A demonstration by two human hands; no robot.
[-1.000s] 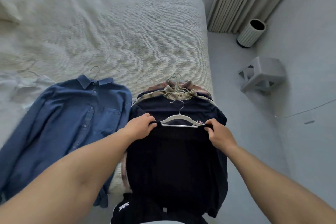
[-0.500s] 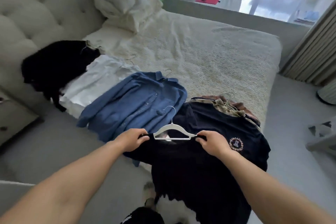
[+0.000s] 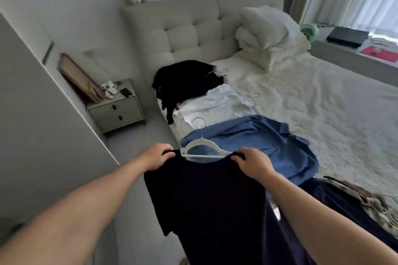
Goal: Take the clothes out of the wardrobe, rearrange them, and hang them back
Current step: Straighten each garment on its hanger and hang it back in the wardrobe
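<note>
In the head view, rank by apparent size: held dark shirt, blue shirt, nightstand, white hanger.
1. Dark shirt, though it is nearest the camera, which inflates it.
2. Blue shirt, partly covered.
3. Nightstand.
4. Hanger.

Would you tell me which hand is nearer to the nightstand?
Left. The left hand grips the dark shirt's shoulder on the nightstand's side; the right hand grips the far shoulder.
</note>
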